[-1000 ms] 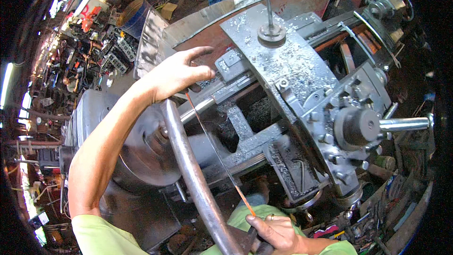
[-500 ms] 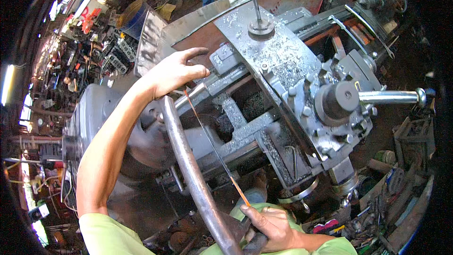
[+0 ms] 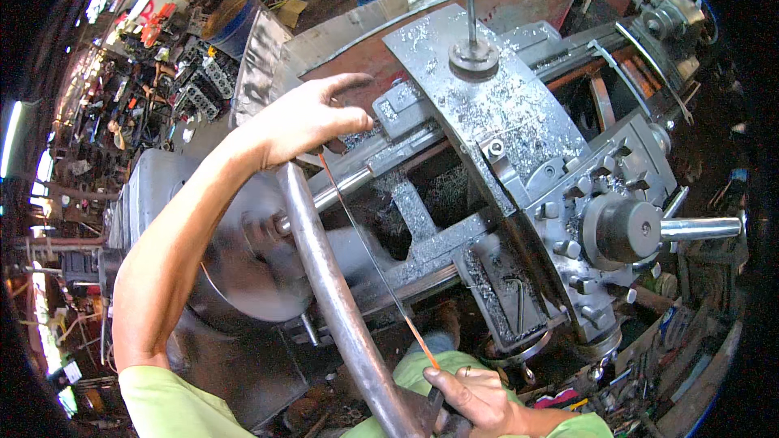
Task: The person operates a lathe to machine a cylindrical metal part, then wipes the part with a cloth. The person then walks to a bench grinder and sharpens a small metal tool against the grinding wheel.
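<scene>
Saw (image 3: 326, 280) fills curled right hand (image 3: 480, 399), left hand (image 3: 302, 123) half-spread.

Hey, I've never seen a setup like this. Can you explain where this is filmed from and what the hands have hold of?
There's no robot: you're looking down from a wide camera worn on a person's head, so straight edges bend. The left hand is at the far end of what looks like a hand saw; thumb and one finger are spread, but its grip is unclear. The right hand is closed around the near end. Beside the thick curved tube runs a thin strip, orange toward both ends. Beyond is a big grey machine, probably a lathe. Metal chips lie scattered on its flat plate. The round part at left is blurred, perhaps turning.
</scene>
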Demonstrator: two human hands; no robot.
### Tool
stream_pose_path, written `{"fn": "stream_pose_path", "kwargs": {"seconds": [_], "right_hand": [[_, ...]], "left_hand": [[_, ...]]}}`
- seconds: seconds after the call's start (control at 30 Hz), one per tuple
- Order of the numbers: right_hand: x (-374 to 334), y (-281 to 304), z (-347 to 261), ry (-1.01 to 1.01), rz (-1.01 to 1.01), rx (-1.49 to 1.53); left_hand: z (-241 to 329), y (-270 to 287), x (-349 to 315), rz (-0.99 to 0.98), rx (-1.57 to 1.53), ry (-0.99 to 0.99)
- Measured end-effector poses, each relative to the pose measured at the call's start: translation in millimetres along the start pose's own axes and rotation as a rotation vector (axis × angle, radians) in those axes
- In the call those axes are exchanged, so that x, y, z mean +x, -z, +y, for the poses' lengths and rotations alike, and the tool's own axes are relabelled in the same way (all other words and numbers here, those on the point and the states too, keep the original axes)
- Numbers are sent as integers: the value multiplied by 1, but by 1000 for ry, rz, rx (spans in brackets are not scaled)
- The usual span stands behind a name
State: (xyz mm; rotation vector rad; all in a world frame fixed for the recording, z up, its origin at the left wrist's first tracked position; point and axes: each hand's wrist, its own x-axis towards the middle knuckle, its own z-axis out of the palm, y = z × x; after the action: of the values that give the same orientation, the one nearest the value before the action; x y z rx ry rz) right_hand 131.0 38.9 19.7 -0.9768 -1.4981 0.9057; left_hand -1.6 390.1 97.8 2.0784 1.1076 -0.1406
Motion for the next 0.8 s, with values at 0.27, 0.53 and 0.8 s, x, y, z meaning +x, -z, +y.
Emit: {"fn": "stream_pose_path", "kwargs": {"seconds": [0.27, 0.53, 0.8], "right_hand": [[-10, -5, -5, 9, 30, -83], [-46, -6, -29, 5, 76, -120], [-23, -2, -12, 59, 59, -95]], "left_hand": [[7, -5, -6, -30, -71, 23], [19, -32, -32, 40, 58, -12], [12, -17, -17, -5, -2, -34]]}}
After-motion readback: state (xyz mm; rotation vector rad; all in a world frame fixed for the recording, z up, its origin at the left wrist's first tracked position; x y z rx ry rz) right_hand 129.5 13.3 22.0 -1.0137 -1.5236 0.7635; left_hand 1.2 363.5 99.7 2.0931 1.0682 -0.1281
